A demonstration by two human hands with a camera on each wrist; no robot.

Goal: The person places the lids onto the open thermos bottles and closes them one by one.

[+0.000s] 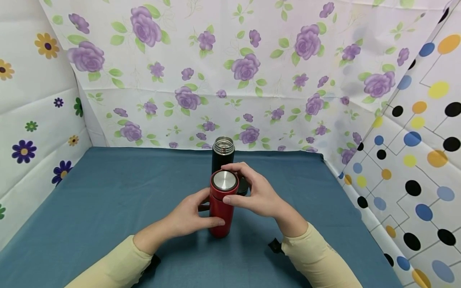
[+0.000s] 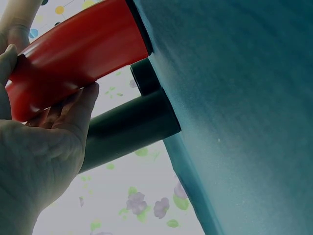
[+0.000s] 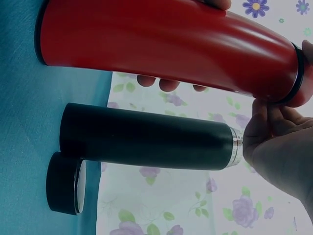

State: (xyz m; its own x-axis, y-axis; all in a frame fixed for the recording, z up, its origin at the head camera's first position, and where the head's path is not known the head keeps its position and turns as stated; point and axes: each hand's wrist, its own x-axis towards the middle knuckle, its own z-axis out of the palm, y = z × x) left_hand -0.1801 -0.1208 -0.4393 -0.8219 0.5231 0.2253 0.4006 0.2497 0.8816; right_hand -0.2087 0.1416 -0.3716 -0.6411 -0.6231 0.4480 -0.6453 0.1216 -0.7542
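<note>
A red bottle (image 1: 221, 216) with a silver-topped lid (image 1: 225, 180) stands upright on the blue cloth. My left hand (image 1: 187, 214) grips its body from the left, fingers behind and thumb across the front. Around the lid curl the fingers and thumb of my right hand (image 1: 257, 194). Right behind stands a black bottle (image 3: 146, 137), uncapped, its steel threaded neck (image 1: 224, 146) showing. A black cap (image 3: 66, 183) lies on the cloth beside the black bottle's base; in the head view my right hand partly hides it.
Blue cloth (image 1: 108, 192) covers the table. A flowered curtain (image 1: 216, 72) hangs along the back edge, a second flowered sheet (image 1: 36, 120) on the left and a dotted sheet (image 1: 414, 160) on the right. Black straps show at both sleeves' undersides.
</note>
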